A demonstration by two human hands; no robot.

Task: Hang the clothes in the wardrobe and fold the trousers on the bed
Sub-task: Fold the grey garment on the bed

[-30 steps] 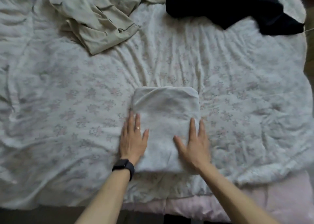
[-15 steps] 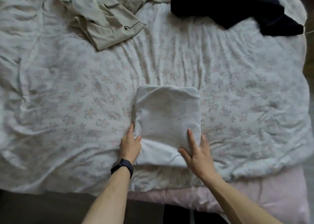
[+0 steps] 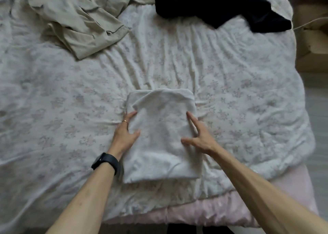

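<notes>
Rumpled white bedding with a faint floral print (image 3: 239, 84) fills the scene from a head-worn camera looking down on a bed. At upper left lies a crumpled beige cotton garment (image 3: 79, 24), unfolded and partly bunched. Lower down, the person's left hand (image 3: 125, 134), with a black smartwatch (image 3: 106, 162) on the wrist and a thin ring (image 3: 125, 121) on one finger, rests flat against the left edge of a folded pair of white soft-fabric trousers (image 3: 159, 141), fingers straight and thumb lying on top. The trousers sit in the middle of the bed near its front edge, folded into a neat upright rectangle with a rounded far end and a few soft creases. The right hand (image 3: 198, 136) touches the bundle's right side, fingers spread and straight, gripping nothing. A black garment (image 3: 213, 3) sprawls across the top right of the bed. A pale pink sheet (image 3: 230, 214) shows along the near edge, and a brown cardboard box (image 3: 312, 43) stands beside the bed at far right.
</notes>
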